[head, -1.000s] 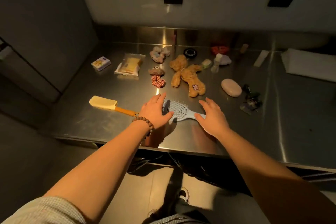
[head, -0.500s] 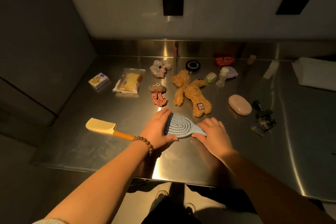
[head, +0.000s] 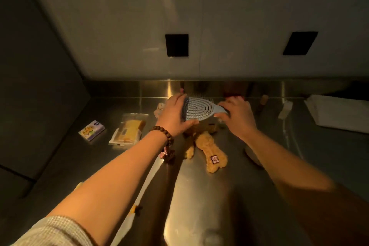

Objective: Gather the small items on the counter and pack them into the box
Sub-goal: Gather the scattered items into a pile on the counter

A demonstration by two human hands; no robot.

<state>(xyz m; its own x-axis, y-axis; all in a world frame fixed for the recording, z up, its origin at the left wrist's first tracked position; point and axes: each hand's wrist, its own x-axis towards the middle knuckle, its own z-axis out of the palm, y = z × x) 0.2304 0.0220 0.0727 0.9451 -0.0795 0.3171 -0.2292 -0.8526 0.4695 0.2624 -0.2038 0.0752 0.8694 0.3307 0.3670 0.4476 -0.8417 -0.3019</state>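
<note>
Steel counter (head: 199, 195), dimly lit, warm glare down centre frame. Pale wall behind; two black panels (head: 177, 45) upper centre and upper right. Dark cabinet face filling the left side. Counter's left edge running from mid-left toward lower left; bare steel in lower centre frame.

One blue brush (head: 199, 111), lifted off the counter at centre frame. Left hand (head: 173, 116) curled round its rounded end, thumb beneath. Right hand (head: 237, 118) gripping the handle end, fingers bent over it.

One plush toy (head: 211, 154) lying directly below the brush. One small carton (head: 91, 130) and one clear packet (head: 129, 130) at left, near each other, apart. One white sheet stack (head: 339, 114) far right. One bead bracelet (head: 163, 133), left wrist.
</note>
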